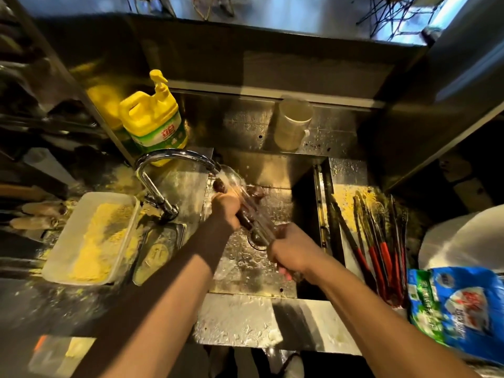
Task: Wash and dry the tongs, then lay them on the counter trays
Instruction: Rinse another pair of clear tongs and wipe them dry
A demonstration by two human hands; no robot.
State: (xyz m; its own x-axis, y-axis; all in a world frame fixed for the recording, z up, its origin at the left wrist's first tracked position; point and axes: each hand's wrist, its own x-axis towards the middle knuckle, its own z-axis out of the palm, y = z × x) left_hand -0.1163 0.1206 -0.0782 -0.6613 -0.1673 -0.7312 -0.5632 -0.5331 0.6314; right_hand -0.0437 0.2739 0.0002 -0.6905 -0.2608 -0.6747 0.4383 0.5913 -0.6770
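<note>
I am looking down into a stainless sink [308, 214] where both forearms are reaching in from the bottom of the view. My left hand [227, 211] is sitting higher and further in, its fingers curling round the upper part of a pair of tongs [252, 219] right under the stream from the curved chrome faucet [174, 156]. My right hand [293, 248] is lying lower and nearer to me, fingers closing round the handle end of the same tongs, so the tool is running diagonally between the two fists above the drain. Water is blurring the metal here, and I think the dark lumps at the far end are the tong tips, though I cannot be sure.

The sink walls are boxing the hands in closely on the left and at the back; the basin is dropping away darker on the right. On the right counter a bunch of red-handled tongs [381, 255] is lying just beside the sink edge, with a blue and green bag [461, 309] near them. On the left counter a white tray of yellow crumbs [92, 238] is sitting beside the faucet base, and a yellow detergent jug [154, 124] is standing behind it. A clear plastic cup [291, 124] is standing on the ledge behind the basin
</note>
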